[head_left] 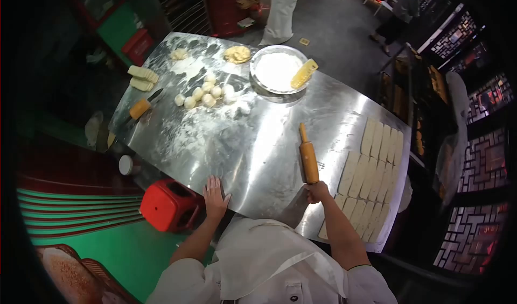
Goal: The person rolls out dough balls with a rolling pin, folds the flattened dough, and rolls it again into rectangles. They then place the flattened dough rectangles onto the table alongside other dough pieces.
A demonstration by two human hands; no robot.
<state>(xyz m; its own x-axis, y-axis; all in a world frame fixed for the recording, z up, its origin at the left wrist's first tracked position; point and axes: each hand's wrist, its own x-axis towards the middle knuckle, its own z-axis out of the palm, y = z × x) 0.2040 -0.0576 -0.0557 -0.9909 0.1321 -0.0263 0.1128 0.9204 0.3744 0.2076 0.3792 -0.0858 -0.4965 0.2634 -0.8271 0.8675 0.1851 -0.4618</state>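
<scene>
My right hand is closed round the near handle of a wooden rolling pin, which points away from me over the steel table. Flat at the table's front edge lies my left hand, fingers stretched out and holding nothing. To the right of the pin, long pale dough strips are laid out in rows on a board. Farther back, several round dough balls sit in scattered flour. A yellow scraper rests in a metal bowl of white flour.
A lump of yellowish dough lies at the back. On the left are another rolling pin and stacked pale dough pieces. A red stool stands by the front left edge. A person is in the far right background.
</scene>
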